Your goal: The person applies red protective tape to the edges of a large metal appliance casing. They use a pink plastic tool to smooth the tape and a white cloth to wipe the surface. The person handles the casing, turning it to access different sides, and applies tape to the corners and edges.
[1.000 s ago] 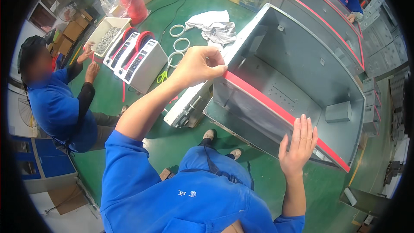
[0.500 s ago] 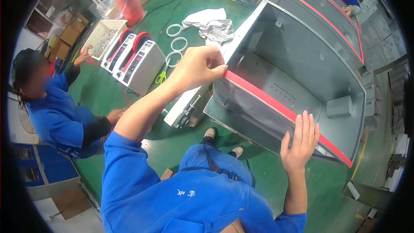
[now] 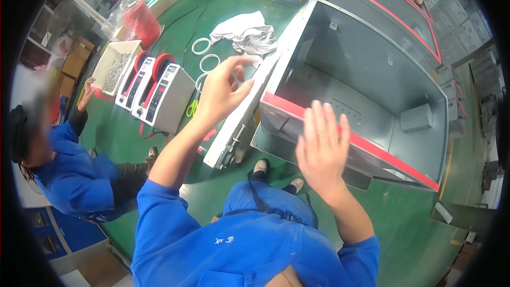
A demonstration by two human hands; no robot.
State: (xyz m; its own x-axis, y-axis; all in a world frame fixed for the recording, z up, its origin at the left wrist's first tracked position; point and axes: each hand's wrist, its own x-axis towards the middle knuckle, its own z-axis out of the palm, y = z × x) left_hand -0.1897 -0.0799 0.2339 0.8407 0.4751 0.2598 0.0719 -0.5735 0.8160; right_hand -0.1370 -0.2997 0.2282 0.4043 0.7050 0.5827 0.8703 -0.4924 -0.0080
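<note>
An open grey metal box (image 3: 366, 48) sits at centre right, with a red strip (image 3: 382, 163) along its near rim. My right hand (image 3: 325, 151) lies flat over the strip, fingers together and stretched out. Its fingers hide part of the strip. My left hand (image 3: 224, 91) hovers left of the box's near left corner, apart from it, with thumb and forefinger spread and nothing visible between them. Beneath the box runs a pale beam (image 3: 241, 117).
Two white dispensers (image 3: 164, 101) with red rolls stand left, near white rings (image 3: 209, 62), green-handled scissors (image 3: 192, 107) and a white cloth (image 3: 247, 32). A co-worker in blue (image 3: 79, 172) is at far left. Another red-edged box (image 3: 377, 13) stands behind mine.
My left hand has let go of the strip's end at the corner and moved left, its pinch opened. My right hand has slid left along the strip.
</note>
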